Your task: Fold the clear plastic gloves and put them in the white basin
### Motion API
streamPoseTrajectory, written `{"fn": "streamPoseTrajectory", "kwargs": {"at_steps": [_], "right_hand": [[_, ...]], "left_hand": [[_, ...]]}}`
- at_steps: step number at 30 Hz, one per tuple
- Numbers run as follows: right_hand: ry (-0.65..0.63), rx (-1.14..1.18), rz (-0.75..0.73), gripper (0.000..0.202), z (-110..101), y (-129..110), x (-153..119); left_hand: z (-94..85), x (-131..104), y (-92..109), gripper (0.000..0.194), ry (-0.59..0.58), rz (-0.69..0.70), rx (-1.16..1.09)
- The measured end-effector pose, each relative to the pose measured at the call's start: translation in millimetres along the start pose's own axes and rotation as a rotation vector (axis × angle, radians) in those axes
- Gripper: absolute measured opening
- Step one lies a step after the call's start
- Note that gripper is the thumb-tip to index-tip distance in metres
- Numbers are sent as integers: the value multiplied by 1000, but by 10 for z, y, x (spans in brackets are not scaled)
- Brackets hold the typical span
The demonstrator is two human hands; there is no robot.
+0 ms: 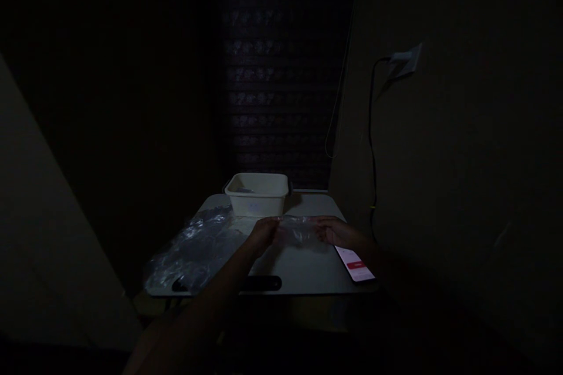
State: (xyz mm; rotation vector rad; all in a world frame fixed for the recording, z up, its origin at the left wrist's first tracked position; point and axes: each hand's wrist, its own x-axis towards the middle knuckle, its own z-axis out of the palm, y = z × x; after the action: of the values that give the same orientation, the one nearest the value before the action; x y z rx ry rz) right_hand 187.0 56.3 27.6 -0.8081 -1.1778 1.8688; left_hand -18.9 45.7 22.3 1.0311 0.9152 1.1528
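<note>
A small clear plastic bag [298,231] is stretched between my two hands above the table. My left hand [265,231] pinches its left edge, and my right hand [329,228] grips its right edge. To the left, a heap of clear plastic [197,246] lies spread over the tabletop. Behind my hands stands a white tub [257,204] with dark side handles and something clear inside, hard to make out in the dim light.
The pale table [299,278] has a dark slot near its front edge. A lit phone [355,263] lies at its right front corner. A cable [372,135] hangs from a wall socket [407,61] at the right. Dark blinds [268,76] cover the back.
</note>
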Motion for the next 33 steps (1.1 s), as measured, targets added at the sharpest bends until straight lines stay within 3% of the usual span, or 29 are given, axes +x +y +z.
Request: {"fn": "streamPoseTrajectory", "kwargs": {"at_steps": [10,19,26,30,33], "right_hand": [[19,-15,-19,23,-10,18,25],[32,-23,-38,21,-44,49,27],[142,40,83,21,-21,99,26],[231,-113,15,25,-105,249,123],[395,-446,-97,28,-177,344,228]], "left_hand": [[42,-57,63,9,-21,14,-100],[5,-45,96,15,-34,-23,-37],[-40,66,-123,9,63,-10,247],[-70,114,-258,5,81,27,363],[-114,107,-304,18,107,95,446]]}}
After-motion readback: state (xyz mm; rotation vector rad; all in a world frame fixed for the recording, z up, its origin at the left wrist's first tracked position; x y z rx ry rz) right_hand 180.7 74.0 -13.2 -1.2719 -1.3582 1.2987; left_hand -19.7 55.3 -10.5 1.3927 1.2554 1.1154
